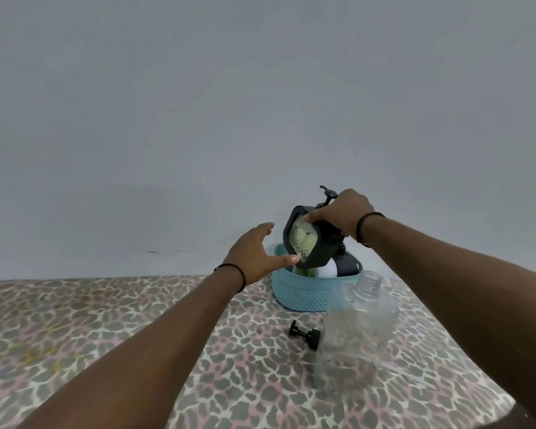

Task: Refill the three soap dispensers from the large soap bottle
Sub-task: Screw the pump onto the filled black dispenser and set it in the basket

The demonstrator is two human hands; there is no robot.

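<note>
Just above the blue basket (pixel 297 297), the dark-framed dispenser (pixel 304 243) hangs tilted, gripped at its top by the right hand (pixel 342 216), fingers curled round it. At its nine o'clock the left hand (pixel 257 252) is spread wide, holding nothing, thumb tip near the frame. Inside the basket sit other partly hidden dispensers; at its five o'clock stands a clear, uncapped, seemingly empty bottle (pixel 358 332), a black pump cap (pixel 304 334) lying at its nine o'clock on the patterned table (pixel 106 320).
</note>
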